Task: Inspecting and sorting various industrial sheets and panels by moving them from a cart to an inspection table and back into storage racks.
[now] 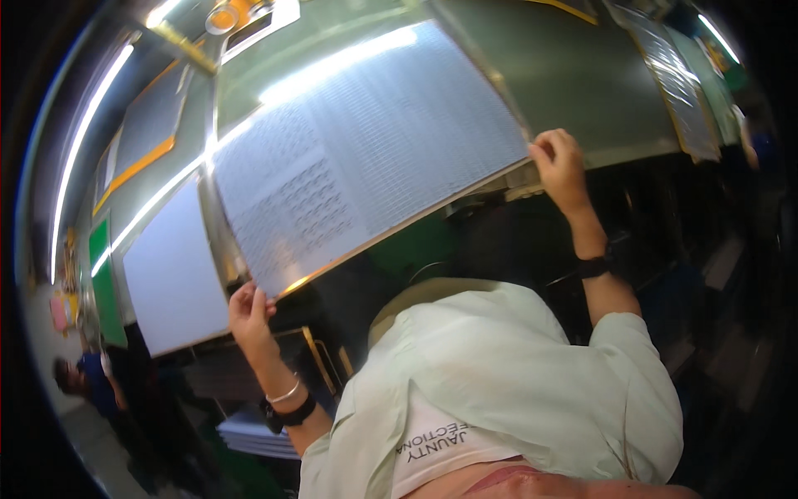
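Note:
A large, thin silvery-blue sheet [432,125] lies on the greenish table, covered with rows of fine marks and a block of larger dark shapes towards its left. At its near left corner, my left hand [251,312] has its thumb and fingers pinched on the edge. My right hand [561,166] is closed on the near right corner in the same way. The near edge runs between both hands along the front of the table. A ceiling light reflects brightly across the far part of the sheet.
Left of the sheet lies a plain white panel [174,270], with a narrow green board [106,287] beyond it. Orange-edged dark panels [154,125] rest farther back. A shiny plastic-covered strip [669,79] lies at the right. Flat sheets [258,432] are stacked below. Another person [96,382] stands at far left.

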A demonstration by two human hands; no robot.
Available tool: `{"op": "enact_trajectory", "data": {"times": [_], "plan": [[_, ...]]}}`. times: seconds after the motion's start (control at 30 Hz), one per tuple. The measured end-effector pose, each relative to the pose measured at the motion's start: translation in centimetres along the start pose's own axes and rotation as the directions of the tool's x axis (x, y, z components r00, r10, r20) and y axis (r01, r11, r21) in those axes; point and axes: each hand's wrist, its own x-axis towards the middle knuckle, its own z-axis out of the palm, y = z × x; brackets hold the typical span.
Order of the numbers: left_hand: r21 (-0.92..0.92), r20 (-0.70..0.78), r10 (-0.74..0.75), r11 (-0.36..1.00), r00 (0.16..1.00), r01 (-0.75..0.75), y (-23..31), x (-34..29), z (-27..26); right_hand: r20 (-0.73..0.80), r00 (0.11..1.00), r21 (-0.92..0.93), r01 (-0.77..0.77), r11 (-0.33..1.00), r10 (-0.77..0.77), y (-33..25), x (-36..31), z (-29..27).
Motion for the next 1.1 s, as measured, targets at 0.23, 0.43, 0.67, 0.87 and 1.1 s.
{"op": "enact_trajectory", "data": {"times": [0.23, 0.43, 0.67, 0.87, 1.1], "plan": [[0.361, -0.163, 0.388, 0.879, 0.907, -0.311, -1.3, -0.5, 1.5, 0.062, 0.998, -0.009, -0.015, 1.0, 0.016, -0.3, 0.0, -0.9], [0.303, -0.227, 0.327, 0.919, 0.918, -0.252, -1.9, -1.6, 1.6, 0.067, 0.995, 0.014, -0.078, 0.997, 0.077, -0.5, -0.5, -0.3], [0.296, -0.234, 0.4, 0.898, 0.886, -0.327, -3.4, -1.0, 1.5, 0.053, 0.997, 0.007, -0.052, 0.999, 0.052, -0.5, -0.3, -0.1], [-0.101, -0.168, 0.111, 0.987, 0.98, -0.129, -1.6, -1.3, 2.4, 0.191, 0.971, -0.211, 0.181, 0.961, -0.141, -2.4, 2.3, -0.7], [0.701, 0.041, 0.224, 0.688, 0.974, -0.188, 1.7, -1.7, 1.1, 0.308, 0.874, -0.374, 0.475, 0.797, -0.376, 2.1, 16.5, 9.3]]}}
